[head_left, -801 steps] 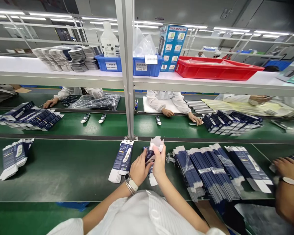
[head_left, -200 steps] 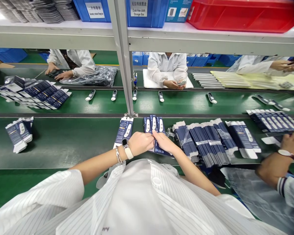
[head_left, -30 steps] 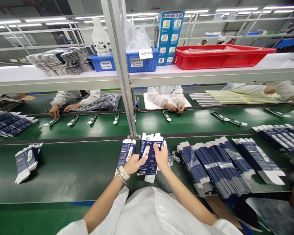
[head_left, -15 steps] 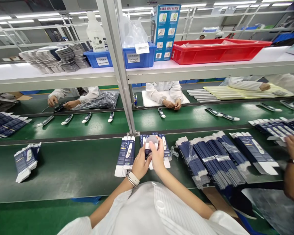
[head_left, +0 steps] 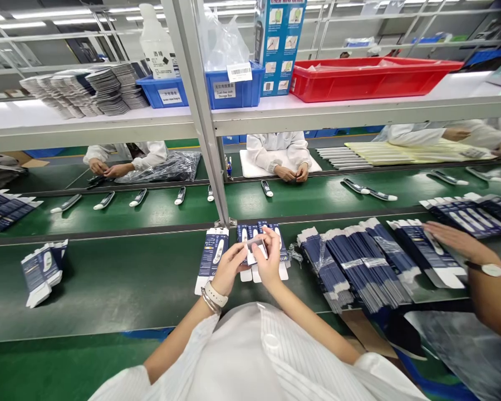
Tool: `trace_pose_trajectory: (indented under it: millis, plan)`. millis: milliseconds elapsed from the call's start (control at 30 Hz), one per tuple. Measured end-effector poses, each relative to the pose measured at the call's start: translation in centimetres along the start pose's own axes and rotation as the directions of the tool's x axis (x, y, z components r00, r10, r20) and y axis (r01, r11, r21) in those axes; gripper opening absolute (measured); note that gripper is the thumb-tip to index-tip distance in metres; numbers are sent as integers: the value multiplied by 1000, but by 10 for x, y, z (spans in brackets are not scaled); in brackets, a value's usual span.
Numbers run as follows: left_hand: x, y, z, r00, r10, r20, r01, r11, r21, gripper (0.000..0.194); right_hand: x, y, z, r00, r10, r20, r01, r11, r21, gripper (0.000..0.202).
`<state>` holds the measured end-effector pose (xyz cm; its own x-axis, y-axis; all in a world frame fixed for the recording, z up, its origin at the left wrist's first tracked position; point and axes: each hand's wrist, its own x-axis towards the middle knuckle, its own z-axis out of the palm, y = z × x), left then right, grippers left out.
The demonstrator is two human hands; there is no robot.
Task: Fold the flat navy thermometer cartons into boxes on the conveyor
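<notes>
My left hand [head_left: 226, 268] and my right hand [head_left: 269, 258] meet over the green bench and both grip a small dark blue carton [head_left: 254, 249] with white flaps, held end-on towards me. Under my hands lies a row of erected blue cartons [head_left: 279, 245] with white flaps. A stack of flat blue cartons [head_left: 212, 257] lies just left of my left hand. A watch and bracelets sit on my left wrist.
Bundles of flat carton blanks [head_left: 359, 267] fan out to the right, where a co-worker's hand [head_left: 453, 240] with a watch reaches. A small carton pile [head_left: 42, 268] lies far left. White handheld devices [head_left: 179, 195] ride the conveyor beyond the metal post [head_left: 200, 111]. Workers in white sit opposite.
The flat carton I held up a second ago is now folded into a box shape and held lower, near the row. The co-worker's hand has come in over the right-hand blanks.
</notes>
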<state>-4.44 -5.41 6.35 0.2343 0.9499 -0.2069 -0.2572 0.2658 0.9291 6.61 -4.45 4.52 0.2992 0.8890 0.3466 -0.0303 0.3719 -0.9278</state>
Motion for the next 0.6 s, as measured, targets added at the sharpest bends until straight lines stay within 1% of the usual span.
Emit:
trace_pose_trajectory:
  millis: [67, 133, 233, 300, 367, 433, 500, 533, 567, 600]
  plan:
    - [-1, 2, 3, 999, -9, -31, 9, 1000, 6, 33, -1, 0, 0, 1000, -19, 17, 18, 999, 41, 40]
    - [-1, 2, 6, 997, 2, -79, 0, 1000, 22, 32, -2, 0, 1, 1000, -11, 5, 11, 996, 84, 37]
    - [-3, 1, 8, 989, 59, -136, -52, 997, 52, 35, -2, -2, 1, 1000, -4, -13, 5, 995, 104, 36]
    - [-5, 2, 9, 983, 102, -152, -89, 992, 87, 36, -2, -4, 1, 999, -36, -3, 36, 995, 95, 39]
    - [-7, 5, 8, 976, 146, -161, -121, 980, 155, 33, -1, -6, 1, 997, -81, 7, 80, 994, 81, 44]
    - [-9, 8, 8, 965, 207, -162, -158, 950, 268, 32, -2, -8, 2, 993, -114, 8, 113, 991, 73, 49]
    - [-10, 10, 8, 941, 305, -144, -227, 889, 398, 30, -3, -10, 2, 990, -138, 11, 137, 988, 69, 52]
    - [-11, 10, 8, 920, 372, -127, -276, 843, 462, 27, -3, -10, 2, 989, -144, 15, 143, 988, 66, 53]
    - [-11, 10, 7, 886, 451, -105, -337, 783, 522, 24, -3, -10, 2, 989, -144, 21, 142, 988, 63, 54]
    - [-12, 9, 7, 841, 537, -70, -405, 710, 576, 21, -4, -11, 1, 990, -137, 31, 135, 989, 63, 53]
